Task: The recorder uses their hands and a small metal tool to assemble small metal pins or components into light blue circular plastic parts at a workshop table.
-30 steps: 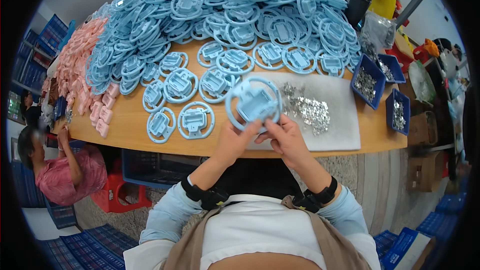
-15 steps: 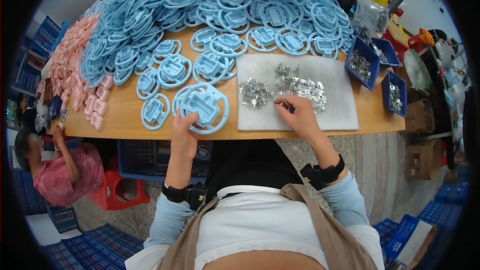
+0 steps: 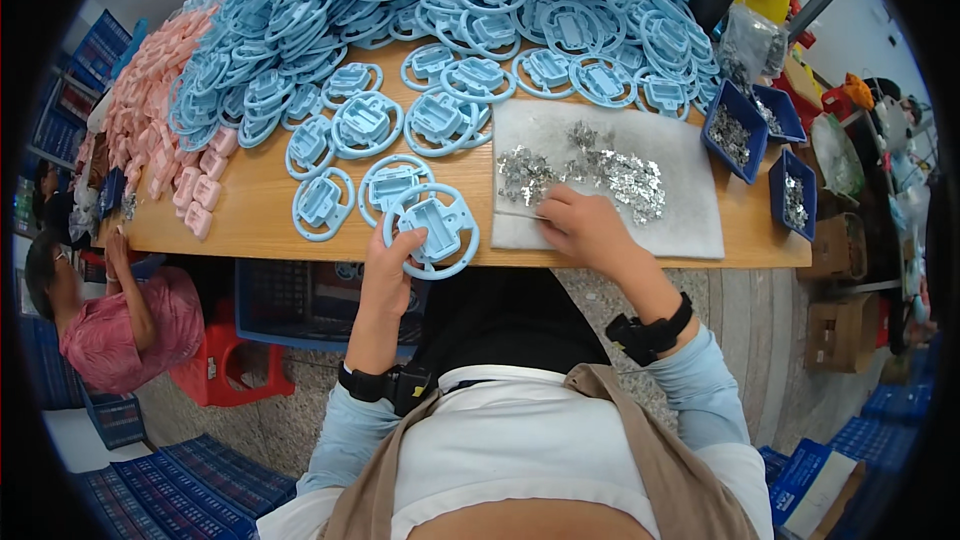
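Blue plastic wheel-shaped ring with boxy hollow centre (image 3: 436, 228): held in left hand (image 3: 388, 265), clamped between thumb on top and fingers beneath, at near edge of brown wooden desk (image 3: 250, 236). At white rectangular mat (image 3: 688, 236): right hand (image 3: 592, 230), grip bunched together beside small flat silver metal pieces (image 3: 526, 176); cannot tell if pinching one.

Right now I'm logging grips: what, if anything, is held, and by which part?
The left hand holds a blue wheel-shaped frame by its rim's left side; whether the right hand holds anything cannot be told.
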`<state>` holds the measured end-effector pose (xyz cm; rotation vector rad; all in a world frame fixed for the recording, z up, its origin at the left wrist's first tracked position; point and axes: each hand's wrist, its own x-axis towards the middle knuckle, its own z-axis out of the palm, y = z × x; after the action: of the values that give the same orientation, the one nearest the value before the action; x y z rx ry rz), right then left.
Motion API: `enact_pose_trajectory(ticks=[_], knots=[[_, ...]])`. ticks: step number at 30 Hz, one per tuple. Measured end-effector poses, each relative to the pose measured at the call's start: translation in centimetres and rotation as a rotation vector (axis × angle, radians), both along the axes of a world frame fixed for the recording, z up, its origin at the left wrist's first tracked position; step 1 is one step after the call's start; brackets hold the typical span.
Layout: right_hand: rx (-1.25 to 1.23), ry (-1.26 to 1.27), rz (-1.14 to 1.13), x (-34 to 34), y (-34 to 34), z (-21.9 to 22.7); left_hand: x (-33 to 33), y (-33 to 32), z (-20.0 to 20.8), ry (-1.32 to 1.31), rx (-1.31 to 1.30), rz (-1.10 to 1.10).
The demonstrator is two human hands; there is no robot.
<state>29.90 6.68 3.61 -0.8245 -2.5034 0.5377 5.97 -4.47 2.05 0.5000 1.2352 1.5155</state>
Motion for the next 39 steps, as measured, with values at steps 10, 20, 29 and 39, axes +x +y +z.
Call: enact_pose_trajectory(ticks=[10,20,29,39], knots=[[-0.260,0.221,-0.278,1.9,-2.3,0.4,2.4,0.5,0.8,-0.087,-0.040,-0.111],[-0.101,0.213,-0.242,0.9,-2.4,-0.8,4.1,1.1,0.3,-0.113,-0.120,-0.273],[-0.272,0.263,-0.328,1.7,-2.9,-0.2,4.4,1.2,0.2,-0.080,-0.129,-0.265],[-0.358,0.341,-0.293,0.4,-3.0,0.5,4.6,1.4,0.2,-0.061,-0.148,-0.317]])
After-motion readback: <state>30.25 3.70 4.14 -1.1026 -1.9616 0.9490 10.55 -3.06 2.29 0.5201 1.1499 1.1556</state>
